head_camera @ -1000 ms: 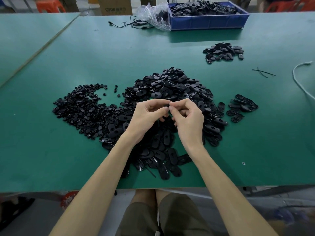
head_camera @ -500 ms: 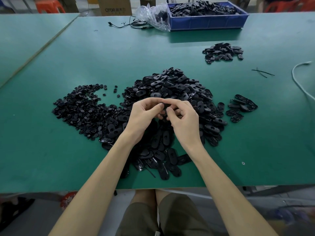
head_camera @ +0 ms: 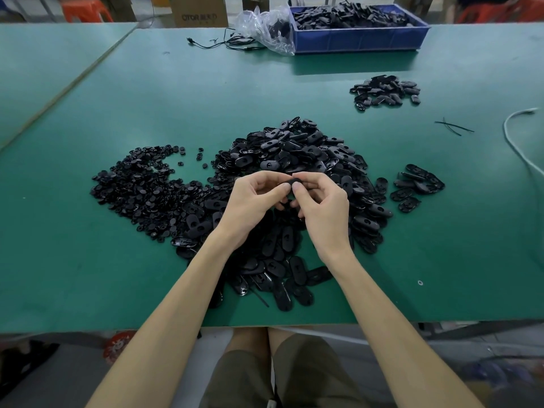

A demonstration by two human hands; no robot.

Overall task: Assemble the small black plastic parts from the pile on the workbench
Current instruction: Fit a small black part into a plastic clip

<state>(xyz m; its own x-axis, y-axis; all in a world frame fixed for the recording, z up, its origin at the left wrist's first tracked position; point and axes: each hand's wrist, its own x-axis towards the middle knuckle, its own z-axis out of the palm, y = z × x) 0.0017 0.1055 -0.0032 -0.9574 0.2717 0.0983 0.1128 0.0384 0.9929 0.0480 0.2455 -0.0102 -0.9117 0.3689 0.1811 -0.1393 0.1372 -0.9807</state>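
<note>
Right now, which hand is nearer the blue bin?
Right. The right hand faces the left end of the blue bin; the left hand lies farther left. Both pinch a black part.

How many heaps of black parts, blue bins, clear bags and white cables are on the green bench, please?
Heaps of black parts: 4 (round pieces touching the main oval pile, near-right group, far-right group)
Blue bin: 1
Clear bag: 1
White cable: 1
Total: 7

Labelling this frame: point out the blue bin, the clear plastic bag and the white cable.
blue bin (head_camera: 353,42), head view, front wall.
clear plastic bag (head_camera: 265,28), head view, crumpled middle.
white cable (head_camera: 505,129), head view, curved stretch.
</note>
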